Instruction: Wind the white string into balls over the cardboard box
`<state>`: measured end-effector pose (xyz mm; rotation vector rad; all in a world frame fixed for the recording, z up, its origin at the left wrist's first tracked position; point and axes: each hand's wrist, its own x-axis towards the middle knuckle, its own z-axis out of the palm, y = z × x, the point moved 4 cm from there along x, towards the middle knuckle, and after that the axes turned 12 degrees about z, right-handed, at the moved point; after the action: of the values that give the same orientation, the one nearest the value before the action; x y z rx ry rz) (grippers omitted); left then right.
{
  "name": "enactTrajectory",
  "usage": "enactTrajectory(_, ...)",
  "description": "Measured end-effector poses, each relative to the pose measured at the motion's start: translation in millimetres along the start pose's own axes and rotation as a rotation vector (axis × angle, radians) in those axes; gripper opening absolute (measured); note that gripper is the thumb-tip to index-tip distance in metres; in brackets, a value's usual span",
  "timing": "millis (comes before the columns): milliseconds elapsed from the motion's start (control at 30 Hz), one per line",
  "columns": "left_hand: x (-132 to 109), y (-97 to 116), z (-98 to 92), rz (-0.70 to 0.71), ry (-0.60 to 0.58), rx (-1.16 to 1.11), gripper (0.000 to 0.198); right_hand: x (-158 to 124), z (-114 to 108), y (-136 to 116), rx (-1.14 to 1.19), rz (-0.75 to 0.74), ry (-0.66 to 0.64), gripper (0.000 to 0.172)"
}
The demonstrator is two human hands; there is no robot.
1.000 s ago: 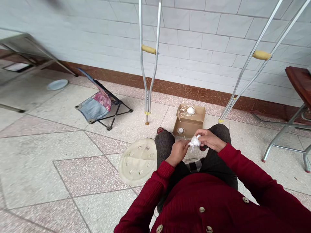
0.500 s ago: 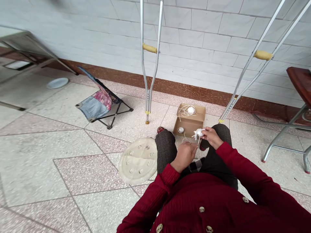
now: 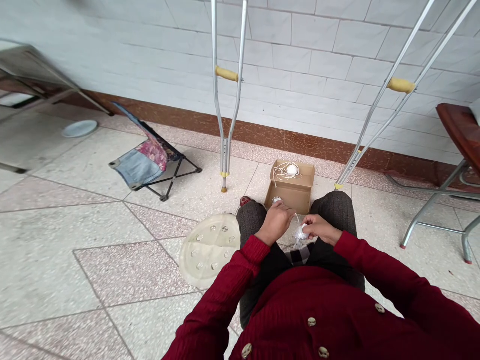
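Observation:
Between my knees, my right hand [image 3: 318, 228] is closed on a white bundle [image 3: 301, 232] that looks like wound string, with loose pale strands hanging below it. My left hand [image 3: 278, 223] is closed in a pinch on a white string [image 3: 298, 218] that runs from the bundle. Just beyond my hands, an open cardboard box [image 3: 296, 199] sits on the floor. In its raised far part lies a ball of white string [image 3: 292, 170] with loose loops. A small round white coil [image 3: 277, 200] is in the near left corner, partly hidden by my left hand.
A round pale mat with holes [image 3: 208, 252] lies left of my legs. Beyond it stands a folding stool [image 3: 140, 165]. Two crutches [image 3: 227, 74] [image 3: 401, 85] lean on the tiled wall. A brown chair [image 3: 463, 130] is at the right, a white plate [image 3: 80, 128] far left.
My left hand has moved up and left, toward the box. My right hand has dropped nearer my lap with the bundle, and the string now stretches upward from it.

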<state>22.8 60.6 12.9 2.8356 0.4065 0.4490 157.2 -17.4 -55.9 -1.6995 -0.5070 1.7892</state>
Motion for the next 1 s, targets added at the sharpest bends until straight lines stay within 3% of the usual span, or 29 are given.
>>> enactTrajectory(100,11,10,-12.5,0.027,0.003,0.059,0.026,18,-11,-23,0.11,-0.104,0.188,0.019)
enactTrajectory(167,13,16,-16.7,-0.008,0.041,0.043,0.026,23,-14,-45,0.163,-0.164,0.226,0.018)
enactTrajectory(267,7,20,-15.7,-0.105,0.109,-0.047,0.026,21,-12,-76,0.232,-0.293,0.218,0.018)
enactTrajectory(367,-7,19,-7.3,-0.194,0.141,-0.177,0.028,7,-4,-91,0.28,-0.379,0.132,0.018)
enactTrajectory(500,-21,9,9.5,-0.268,0.115,-0.233,0.026,-16,9,-88,0.281,-0.313,-0.036,0.021)
enactTrajectory(600,-20,-6,16.1,-0.283,0.081,-0.228,0.023,-30,16,-74,0.129,-0.229,-0.114,0.019)
enactTrajectory(733,-2,-21,0.2,-0.13,0.061,-0.128,0.022,-28,20,-41,-0.091,-0.082,-0.191,0.018)
enactTrajectory(800,8,-22,-13.8,-0.072,0.048,-0.033,0.024,-16,16,-28,-0.097,-0.038,-0.154,0.019)
enactTrajectory(867,15,-16,-25.0,-0.042,0.032,0.032,0.026,0,6,-26,-0.019,-0.025,-0.032,0.018)
enactTrajectory(1000,14,12,-27.6,-0.019,0.013,0.021,0.027,23,-13,-52,0.156,-0.103,0.15,0.015)
